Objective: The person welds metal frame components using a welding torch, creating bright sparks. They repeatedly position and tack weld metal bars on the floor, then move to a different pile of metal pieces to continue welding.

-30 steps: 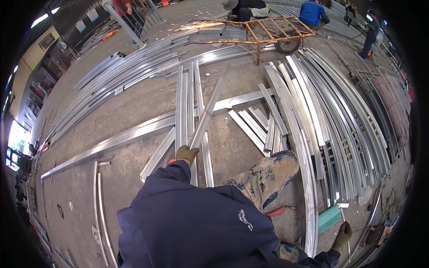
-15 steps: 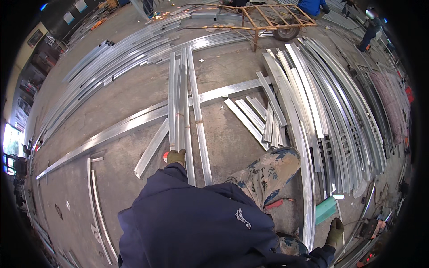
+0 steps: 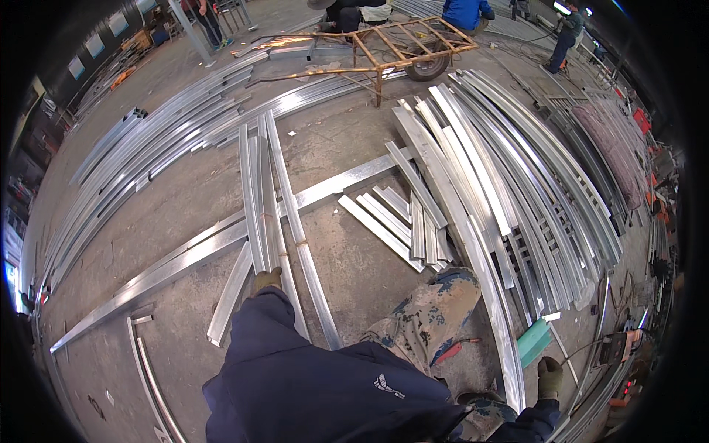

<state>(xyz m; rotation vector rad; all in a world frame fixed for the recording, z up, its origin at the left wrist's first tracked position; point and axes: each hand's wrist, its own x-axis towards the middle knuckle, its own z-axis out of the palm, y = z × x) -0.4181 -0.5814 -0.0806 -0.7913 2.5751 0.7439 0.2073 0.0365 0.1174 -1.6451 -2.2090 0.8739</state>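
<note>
My left hand (image 3: 267, 279), in an olive work glove, is closed at the near end of a long silver metal channel (image 3: 256, 199). This channel lies side by side with others, across a long wide metal beam (image 3: 170, 255) on the floor. Just to the right runs another narrow metal length (image 3: 299, 236). My right hand (image 3: 549, 375), gloved too, is curled closed low on the right, beside a green angled piece (image 3: 533, 342); whatever its fingers hold is hidden. A red-handled tool (image 3: 452, 352) lies by my camouflage-clad knee.
Many long metal channels (image 3: 509, 170) are stacked at the right, with short cut pieces (image 3: 395, 221) left of them. More lengths (image 3: 148, 155) lie at the far left. A rusty wheeled frame cart (image 3: 413, 55) stands ahead. Sparks (image 3: 288, 42) fly near people at the back.
My view has shifted, and the scene sits lower and further left. A red and white round thing beside my left hand no longer shows. Both hands stay in about the same places.
</note>
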